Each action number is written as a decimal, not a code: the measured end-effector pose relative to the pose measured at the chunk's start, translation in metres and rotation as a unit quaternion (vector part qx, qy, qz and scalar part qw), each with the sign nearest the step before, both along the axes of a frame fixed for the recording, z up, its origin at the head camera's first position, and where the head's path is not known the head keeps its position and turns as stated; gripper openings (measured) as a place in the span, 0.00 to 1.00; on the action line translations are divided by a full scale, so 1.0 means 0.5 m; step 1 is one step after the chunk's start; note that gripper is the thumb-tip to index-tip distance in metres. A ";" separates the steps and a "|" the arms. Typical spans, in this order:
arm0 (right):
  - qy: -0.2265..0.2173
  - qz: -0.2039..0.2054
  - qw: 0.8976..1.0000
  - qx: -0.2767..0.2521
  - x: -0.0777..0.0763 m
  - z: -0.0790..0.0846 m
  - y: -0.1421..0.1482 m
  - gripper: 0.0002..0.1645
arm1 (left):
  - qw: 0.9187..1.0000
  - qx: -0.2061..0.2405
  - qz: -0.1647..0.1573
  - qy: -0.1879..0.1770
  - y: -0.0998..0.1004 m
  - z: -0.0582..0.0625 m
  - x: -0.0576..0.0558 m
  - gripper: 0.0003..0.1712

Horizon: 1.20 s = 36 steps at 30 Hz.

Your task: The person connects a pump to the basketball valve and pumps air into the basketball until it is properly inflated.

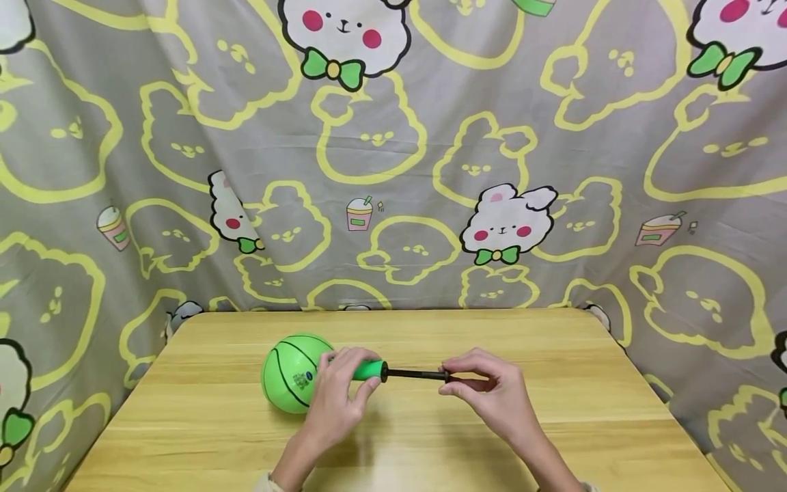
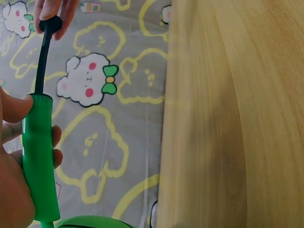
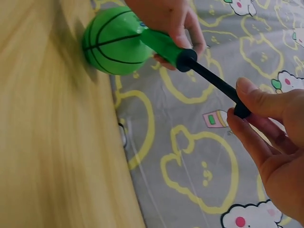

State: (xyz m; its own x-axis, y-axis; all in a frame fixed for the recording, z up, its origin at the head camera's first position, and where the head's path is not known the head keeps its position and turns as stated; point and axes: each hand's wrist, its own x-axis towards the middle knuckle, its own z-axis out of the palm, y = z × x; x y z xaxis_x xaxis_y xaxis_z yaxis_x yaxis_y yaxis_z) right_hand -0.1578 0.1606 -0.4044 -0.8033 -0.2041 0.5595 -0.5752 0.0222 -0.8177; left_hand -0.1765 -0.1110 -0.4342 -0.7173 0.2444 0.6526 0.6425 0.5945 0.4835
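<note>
- Green ball point(image 1: 289, 372) is at the left over the wooden table point(image 1: 461, 437); whether it rests on the top is unclear.
- Left hand point(image 1: 341, 393): fingers and thumb curled round the green pump barrel point(image 1: 369, 370), whose far end points at the ball; how deep the nozzle sits is not visible.
- Right hand point(image 1: 492, 386): thumb and fingertips pinch the dark knob point(image 3: 242, 110) at the rod's end.
- Black rod point(image 1: 412, 374) stands well out of the barrel, roughly in line with it.
- Judgement: the step looks like a pump stroke. Best to keep rod and barrel coaxial; a sideways push could bend the rod.
- Left grip should steady the barrel against the ball, lest the nozzle slip.
- Fingertip pinch seems light for pushing; palm behind the knob would likely serve better.
</note>
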 end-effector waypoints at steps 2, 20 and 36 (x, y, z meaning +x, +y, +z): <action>-0.002 -0.001 1.000 -0.006 -0.001 -0.005 -0.007 0.17 | 1.000 -0.002 0.003 -0.001 0.002 0.001 0.001 0.13; 0.015 -0.031 0.999 -0.016 0.003 -0.041 -0.083 0.16 | 1.000 -0.009 -0.018 -0.011 0.045 -0.009 0.017 0.11; -0.032 0.009 0.999 0.035 -0.001 -0.014 -0.075 0.15 | 0.999 -0.006 -0.033 -0.014 0.040 -0.013 0.016 0.11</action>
State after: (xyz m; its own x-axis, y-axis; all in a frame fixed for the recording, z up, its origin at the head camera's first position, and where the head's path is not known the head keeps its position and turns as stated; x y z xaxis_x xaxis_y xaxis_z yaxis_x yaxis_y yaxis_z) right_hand -0.1585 0.1233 -0.4113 -0.8326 -0.2558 0.4912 -0.5227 0.0697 -0.8497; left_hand -0.1687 -0.0910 -0.4410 -0.7173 0.3000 0.6288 0.6667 0.5576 0.4945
